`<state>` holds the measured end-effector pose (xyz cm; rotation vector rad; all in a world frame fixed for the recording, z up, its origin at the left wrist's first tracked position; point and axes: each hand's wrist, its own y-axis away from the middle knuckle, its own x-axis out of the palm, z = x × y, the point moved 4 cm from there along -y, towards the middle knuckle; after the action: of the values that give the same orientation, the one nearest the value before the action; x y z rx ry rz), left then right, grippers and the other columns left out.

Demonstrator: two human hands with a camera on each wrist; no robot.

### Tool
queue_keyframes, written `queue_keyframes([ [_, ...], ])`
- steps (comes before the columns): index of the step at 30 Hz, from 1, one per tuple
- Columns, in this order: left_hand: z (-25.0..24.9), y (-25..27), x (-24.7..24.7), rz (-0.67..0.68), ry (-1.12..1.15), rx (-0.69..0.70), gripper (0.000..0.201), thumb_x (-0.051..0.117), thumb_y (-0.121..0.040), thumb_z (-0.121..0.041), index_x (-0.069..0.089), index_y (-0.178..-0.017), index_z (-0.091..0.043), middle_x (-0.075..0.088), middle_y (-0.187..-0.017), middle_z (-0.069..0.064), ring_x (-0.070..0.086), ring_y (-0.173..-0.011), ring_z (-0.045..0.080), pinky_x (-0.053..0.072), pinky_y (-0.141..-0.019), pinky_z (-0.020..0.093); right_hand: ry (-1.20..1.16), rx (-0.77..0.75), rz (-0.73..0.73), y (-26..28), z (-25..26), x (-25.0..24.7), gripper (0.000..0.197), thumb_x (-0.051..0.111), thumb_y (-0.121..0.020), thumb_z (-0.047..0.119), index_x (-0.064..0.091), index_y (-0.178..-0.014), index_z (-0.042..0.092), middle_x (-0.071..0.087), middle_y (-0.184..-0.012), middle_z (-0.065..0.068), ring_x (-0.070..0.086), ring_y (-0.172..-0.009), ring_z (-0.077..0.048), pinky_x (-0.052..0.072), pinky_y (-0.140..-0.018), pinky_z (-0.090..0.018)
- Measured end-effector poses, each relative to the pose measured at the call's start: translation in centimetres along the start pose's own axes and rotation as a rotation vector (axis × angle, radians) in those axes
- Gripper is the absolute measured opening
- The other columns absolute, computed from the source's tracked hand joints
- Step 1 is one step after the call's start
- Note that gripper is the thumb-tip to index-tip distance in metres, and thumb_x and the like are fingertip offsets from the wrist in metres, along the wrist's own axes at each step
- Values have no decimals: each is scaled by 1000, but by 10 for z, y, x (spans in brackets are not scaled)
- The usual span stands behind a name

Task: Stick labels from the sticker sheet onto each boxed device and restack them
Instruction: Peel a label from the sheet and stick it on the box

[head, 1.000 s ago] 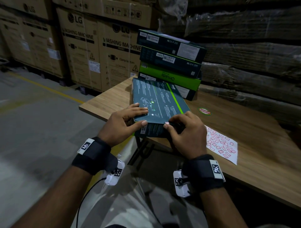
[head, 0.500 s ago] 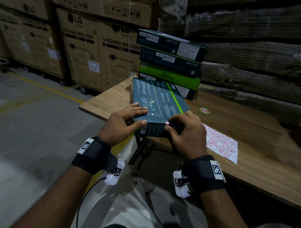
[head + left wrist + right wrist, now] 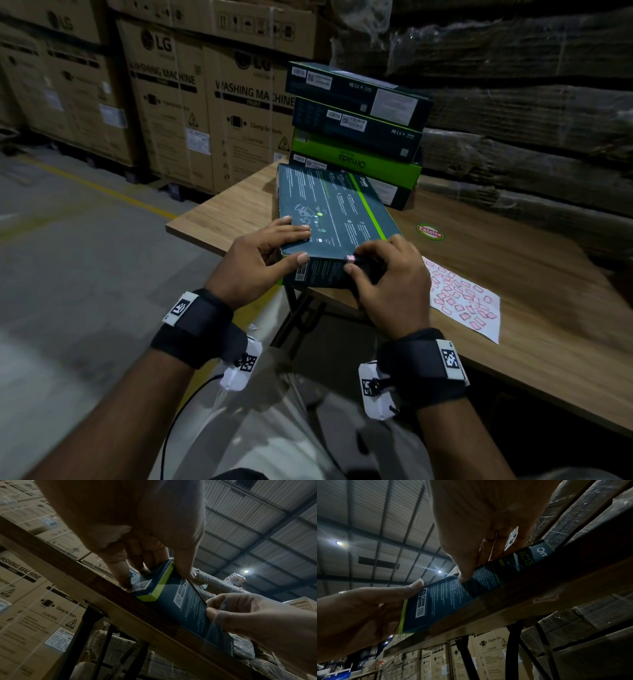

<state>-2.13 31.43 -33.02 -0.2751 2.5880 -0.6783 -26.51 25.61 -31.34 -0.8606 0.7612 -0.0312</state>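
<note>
Label [image 3: 350, 258], small and red-white, sits at the near top edge of the dark boxed device [image 3: 337, 219], pinched there by the right hand [image 3: 390, 284]. The left hand [image 3: 260, 260] grips the box's near-left corner, thumb on the front face. It lies at the counter [image 3: 513, 274] edge, between the box stack [image 3: 356, 130] and sticker sheet [image 3: 462, 301].

Bare forearms, black wrist straps [image 3: 200, 329] with white square code tags [image 3: 449, 358], small white camera units [image 3: 239, 368] beneath, thin black cable [image 3: 185, 407], pale trousers [image 3: 260, 428].

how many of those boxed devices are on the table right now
5: one box flat under both hands at the table's near edge, four in the stack behind it. Others may be hidden.
</note>
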Motion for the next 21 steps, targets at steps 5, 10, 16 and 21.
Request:
queue_keyframes([
  [5, 3, 1, 0, 6, 2, 3, 44, 80, -94, -45, 74, -136, -34, 67, -145, -21, 38, -155, 0, 41, -126, 52, -4, 13, 14, 1, 1, -2, 28, 86, -75, 37, 72, -98, 31, 56, -96, 10, 58, -94, -19, 51, -79, -39],
  [10, 0, 1, -1, 5, -8, 5, 43, 77, -95, -38, 73, -137, -31, 67, -146, -19, 37, -155, -1, 40, -126, 51, -104, 39, 16, 4, 1, -6, 25, 82, -79, 39, 75, -101, 30, 59, -96, 11, 61, -93, -15, 52, -82, -38],
  [16, -5, 6, 7, -49, -124, 66, 43, 69, -101, -35, 70, -142, -20, 65, -150, -12, 37, -157, 2, 36, -129, 42, -318, 95, 48, 8, -5, -24, 26, 83, -88, 18, 76, -112, 24, 70, -111, 11, 66, -108, -4, 54, -97, -30],
  [21, -8, 7, 8, -36, -208, 57, 45, 66, -105, -40, 66, -146, -22, 61, -154, -12, 35, -158, 2, 34, -130, 39, -213, 214, -287, 21, -43, -46, 20, 77, -91, 11, 76, -108, 19, 65, -115, 0, 64, -110, -16, 54, -97, -44],
])
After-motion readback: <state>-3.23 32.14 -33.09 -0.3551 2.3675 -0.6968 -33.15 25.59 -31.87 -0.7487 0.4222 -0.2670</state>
